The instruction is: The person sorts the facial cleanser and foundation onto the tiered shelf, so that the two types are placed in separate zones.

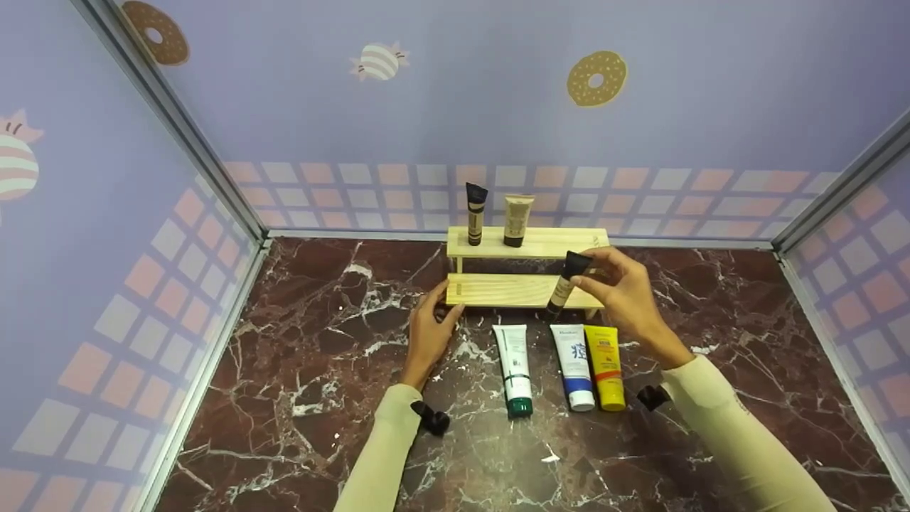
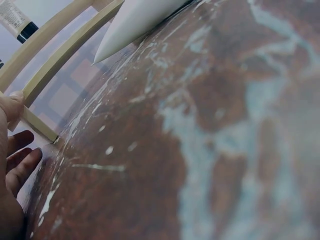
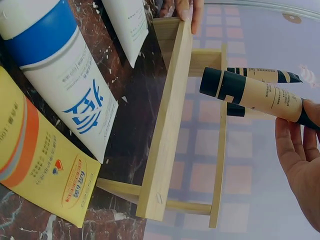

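the right hand [image 1: 625, 295] pinches a beige tube [image 1: 564, 286] by its black crimped end, thumb on one side and fingers on the other, cap downward and leaning. the left hand [image 1: 429, 336] grips the left end of the wooden two-tier shelf [image 1: 501, 290] at its lower tier, thumb at the front edge; some of its fingers hang loose beneath. the held tube is in front of the lower tier's right part, and the right wrist view shows its cap apart from the wood.

handling it well would mean a light pinch high up, the tube straightened until the cap face is level with the plank, and release only once it bears its own weight; the left hand's hold should steady the wood.

a black-topped tube [image 1: 475, 217] and a pale tube [image 1: 518, 219] stand upright on the upper tier. a green-capped white tube [image 1: 515, 363], a blue-banded white tube [image 1: 571, 355] and a yellow tube [image 1: 605, 363] lie on the marbled tabletop [image 1: 320, 434].
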{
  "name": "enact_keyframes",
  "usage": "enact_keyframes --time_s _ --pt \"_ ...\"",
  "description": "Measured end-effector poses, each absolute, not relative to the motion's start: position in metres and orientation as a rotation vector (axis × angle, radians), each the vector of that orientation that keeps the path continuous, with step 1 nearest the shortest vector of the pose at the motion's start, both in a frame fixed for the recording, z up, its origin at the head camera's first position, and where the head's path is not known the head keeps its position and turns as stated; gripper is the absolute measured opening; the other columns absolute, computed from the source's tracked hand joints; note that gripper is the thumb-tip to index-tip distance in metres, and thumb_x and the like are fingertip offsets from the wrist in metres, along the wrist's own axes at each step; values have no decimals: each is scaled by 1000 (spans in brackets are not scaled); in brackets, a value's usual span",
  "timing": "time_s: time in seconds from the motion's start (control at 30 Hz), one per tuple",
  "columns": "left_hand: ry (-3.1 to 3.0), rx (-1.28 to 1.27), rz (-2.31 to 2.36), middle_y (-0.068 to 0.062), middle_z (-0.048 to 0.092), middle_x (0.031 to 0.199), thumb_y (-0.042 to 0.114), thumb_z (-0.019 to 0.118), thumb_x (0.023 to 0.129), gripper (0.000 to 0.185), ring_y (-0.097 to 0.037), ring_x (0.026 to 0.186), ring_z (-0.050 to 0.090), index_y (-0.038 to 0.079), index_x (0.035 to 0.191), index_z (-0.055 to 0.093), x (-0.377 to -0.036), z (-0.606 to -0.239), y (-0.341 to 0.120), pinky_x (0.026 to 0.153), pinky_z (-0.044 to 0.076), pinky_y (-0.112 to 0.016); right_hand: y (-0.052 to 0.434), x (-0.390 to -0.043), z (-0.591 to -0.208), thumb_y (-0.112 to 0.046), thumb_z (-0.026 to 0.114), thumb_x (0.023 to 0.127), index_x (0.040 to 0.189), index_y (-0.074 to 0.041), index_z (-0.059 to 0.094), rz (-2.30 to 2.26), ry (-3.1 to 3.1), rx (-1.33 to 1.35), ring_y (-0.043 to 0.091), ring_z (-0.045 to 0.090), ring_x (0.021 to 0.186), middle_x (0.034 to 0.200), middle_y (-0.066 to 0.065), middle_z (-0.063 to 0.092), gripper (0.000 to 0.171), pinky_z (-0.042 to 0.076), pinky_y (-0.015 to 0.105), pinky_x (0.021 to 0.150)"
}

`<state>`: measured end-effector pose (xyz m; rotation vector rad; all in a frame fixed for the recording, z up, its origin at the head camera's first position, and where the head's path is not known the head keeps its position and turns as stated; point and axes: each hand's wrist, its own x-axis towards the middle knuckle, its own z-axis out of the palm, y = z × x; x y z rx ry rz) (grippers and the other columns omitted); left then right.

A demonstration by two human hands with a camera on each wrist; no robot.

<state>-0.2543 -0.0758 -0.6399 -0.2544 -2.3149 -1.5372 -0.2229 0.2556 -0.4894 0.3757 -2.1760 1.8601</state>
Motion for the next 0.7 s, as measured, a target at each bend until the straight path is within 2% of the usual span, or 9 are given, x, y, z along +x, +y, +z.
enact_keyframes --time_s 0.2,0.37,0.53,0.7 --pt "-2359 -225 -1535 -13 70 122 22 85 99 59 -30 108 64 6 152 64 -253 -637 -75 92 51 -45 258 -229 -487 22 78 88 121 16 70 1856 -2160 360 16 77 104 118 23 76 34 62 30 95" --pt "-2400 -227 -1564 -11 70 119 24 84 101 65 -27 97 62 2 156 59 -254 -636 -75 85 49 -39 259 -234 -483 22 79 88 121 17 69 1860 -2146 320 16 77 103 117 24 76 35 62 29 94" --pt "-2427 -241 -1574 -12 68 113 25 81 103 69 -24 92 61 -1 160 53 -253 -636 -76 82 49 -38 262 -238 -476 21 78 90 123 16 68 1868 -2145 293 17 77 103 116 20 77 35 63 30 89" --pt "-2441 -280 -1544 -14 66 103 25 78 105 67 -21 84 60 0 162 53 -255 -637 -78 77 50 -37 265 -243 -468 14 80 92 128 12 68 1863 -2173 244 23 76 106 118 12 78 37 63 27 86"
